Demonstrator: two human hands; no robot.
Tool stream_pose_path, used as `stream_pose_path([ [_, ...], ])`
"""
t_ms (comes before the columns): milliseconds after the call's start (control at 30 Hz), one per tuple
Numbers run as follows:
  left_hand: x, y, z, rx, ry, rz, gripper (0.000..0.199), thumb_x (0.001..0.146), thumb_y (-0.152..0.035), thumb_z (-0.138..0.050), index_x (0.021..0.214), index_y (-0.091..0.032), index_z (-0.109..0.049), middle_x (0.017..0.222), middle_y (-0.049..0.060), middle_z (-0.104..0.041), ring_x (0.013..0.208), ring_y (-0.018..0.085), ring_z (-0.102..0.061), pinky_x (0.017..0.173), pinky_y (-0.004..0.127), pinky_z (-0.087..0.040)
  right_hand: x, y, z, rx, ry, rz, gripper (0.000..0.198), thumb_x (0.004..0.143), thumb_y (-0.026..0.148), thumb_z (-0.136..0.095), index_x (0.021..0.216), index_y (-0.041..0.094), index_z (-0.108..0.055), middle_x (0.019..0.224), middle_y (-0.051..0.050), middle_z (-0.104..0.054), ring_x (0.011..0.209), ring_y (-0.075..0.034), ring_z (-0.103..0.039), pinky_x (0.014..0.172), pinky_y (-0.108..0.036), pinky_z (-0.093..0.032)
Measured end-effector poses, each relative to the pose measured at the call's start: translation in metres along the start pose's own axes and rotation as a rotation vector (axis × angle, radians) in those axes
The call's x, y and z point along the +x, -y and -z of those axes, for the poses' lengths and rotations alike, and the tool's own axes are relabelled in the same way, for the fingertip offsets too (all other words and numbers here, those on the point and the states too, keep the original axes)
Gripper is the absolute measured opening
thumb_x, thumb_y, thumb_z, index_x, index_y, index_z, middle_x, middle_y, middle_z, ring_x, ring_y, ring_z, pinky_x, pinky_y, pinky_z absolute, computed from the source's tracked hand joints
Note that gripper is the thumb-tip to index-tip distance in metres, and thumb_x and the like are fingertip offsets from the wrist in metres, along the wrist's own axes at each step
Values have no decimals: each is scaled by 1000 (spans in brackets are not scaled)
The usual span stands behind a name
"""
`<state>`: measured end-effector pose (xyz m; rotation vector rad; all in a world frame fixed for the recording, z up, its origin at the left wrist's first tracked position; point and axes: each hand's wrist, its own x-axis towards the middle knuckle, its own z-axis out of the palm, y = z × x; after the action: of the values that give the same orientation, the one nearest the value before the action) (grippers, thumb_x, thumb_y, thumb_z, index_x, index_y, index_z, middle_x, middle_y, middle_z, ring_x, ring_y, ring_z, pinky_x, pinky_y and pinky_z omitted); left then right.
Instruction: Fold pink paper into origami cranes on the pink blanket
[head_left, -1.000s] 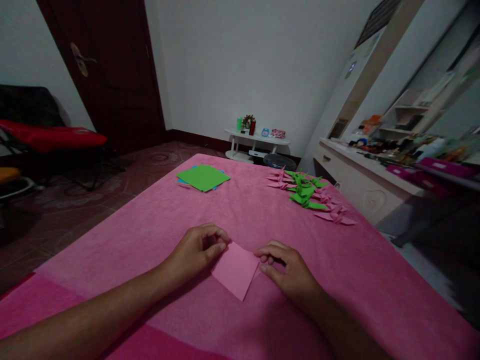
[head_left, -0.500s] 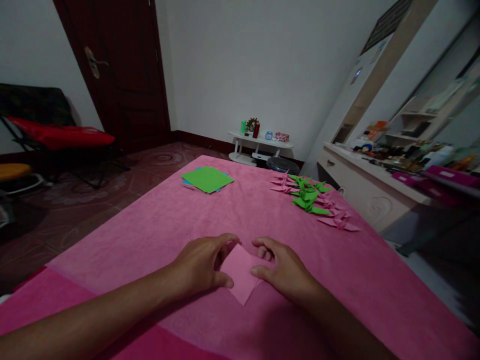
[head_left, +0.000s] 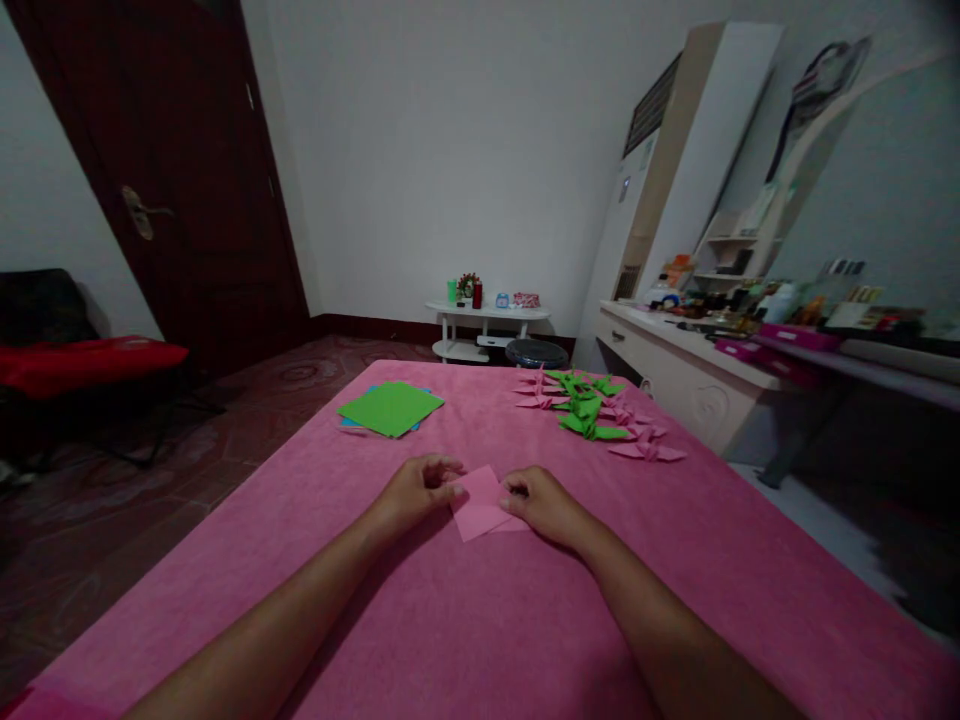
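Note:
A small folded sheet of pink origami paper (head_left: 480, 505) is between my two hands, just above or on the pink cloth. My left hand (head_left: 420, 488) pinches its left edge, thumb on top and fingers behind. On the other side my right hand (head_left: 541, 503) grips the right edge between thumb and curled fingers. A flap of the paper sticks out low toward the right hand. Farther off lie a stack of green and blue paper squares (head_left: 391, 408) at the left and several green and pink folded paper cranes (head_left: 592, 412) at the right.
The pink cloth (head_left: 315, 480) covers the whole work surface. Beyond its far edge stand a dark round stool (head_left: 537, 352) and a small white table (head_left: 487, 312). A cluttered dressing table (head_left: 690, 350) runs along the right, and a red chair (head_left: 90, 362) stands at the left.
The camera view has shifted, so the surroundings sit lower and more to the left. My right hand has closed on the paper's right edge, and the paper has turned, with a flap showing.

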<state>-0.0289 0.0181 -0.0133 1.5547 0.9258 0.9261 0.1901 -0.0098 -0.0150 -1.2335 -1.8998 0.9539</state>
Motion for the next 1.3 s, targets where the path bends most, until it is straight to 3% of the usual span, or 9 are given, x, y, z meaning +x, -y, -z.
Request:
stream_pose_path([
  [100, -3, 10, -3, 152, 36, -86, 34, 63, -24, -72, 95, -11, -66, 88, 8, -67, 78, 19, -61, 70, 28, -45, -3, -7, -2, -101, -53, 47, 9, 67, 14, -54, 59, 15, -58, 55, 5, -46, 55, -10, -41, 52, -20, -28],
  [200, -7, 11, -7, 190, 69, -85, 27, 66, -20, -67, 92, -12, -67, 87, 7, -68, 77, 18, -61, 68, 26, -45, -5, -10, -6, -112, -109, 34, 5, 68, 16, -57, 65, 16, -62, 58, 4, -52, 57, -11, -45, 53, -20, -31],
  [367, -10, 12, -10, 266, -22, -106, 15, 69, -19, -61, 82, -12, -65, 70, 1, -62, 62, 12, -54, 57, 21, -39, -9, -9, -11, -53, -200, 6, 24, 64, 11, -60, 86, 19, -61, 68, 4, -57, 61, -11, -49, 56, -20, -36],
  [467, -14, 12, -9, 291, -55, -127, 18, 68, -19, -61, 85, -13, -63, 65, -1, -58, 57, 10, -51, 53, 20, -36, -12, -4, -9, -24, -203, 49, 29, 60, 6, -58, 87, 18, -58, 75, 3, -57, 67, -11, -52, 61, -21, -39],
  [633, -25, 7, -4, 257, -95, -126, 29, 66, -19, -65, 93, -15, -56, 60, -4, -57, 52, 10, -50, 50, 19, -33, -19, 5, -5, -12, -92, 173, 21, 59, 3, -55, 75, 17, -60, 81, 0, -60, 80, -15, -55, 74, -25, -41],
  [767, -27, 6, -3, 190, -112, -120, 33, 64, -20, -68, 91, -17, -49, 57, -6, -56, 50, 9, -49, 49, 18, -33, -20, 8, -8, -25, -132, 139, 24, 60, 4, -56, 78, 17, -64, 83, 0, -62, 80, -15, -56, 72, -25, -41],
  [967, -23, 5, -6, -79, -165, -25, 42, 60, -25, -73, 85, -19, -40, 53, -8, -53, 45, 8, -49, 47, 18, -33, -18, 12, -15, 32, -178, 108, 24, 61, 8, -59, 83, 17, -63, 85, -1, -63, 81, -16, -58, 73, -25, -43],
  [1133, -23, 2, -10, -187, -204, -38, 41, 60, -26, -74, 82, -18, -41, 56, -8, -52, 47, 7, -50, 49, 18, -36, -17, 14, -16, 46, -226, 100, 13, 66, 13, -62, 78, 17, -64, 79, 0, -63, 71, -13, -56, 63, -23, -42],
  [1300, -27, 0, -13, -193, -227, -83, 34, 64, -27, -71, 81, -18, -44, 60, -7, -52, 49, 7, -49, 49, 18, -36, -18, 20, -15, 49, -257, 166, 14, 67, 12, -63, 80, 17, -67, 87, -3, -62, 77, -14, -57, 65, -23, -43],
])
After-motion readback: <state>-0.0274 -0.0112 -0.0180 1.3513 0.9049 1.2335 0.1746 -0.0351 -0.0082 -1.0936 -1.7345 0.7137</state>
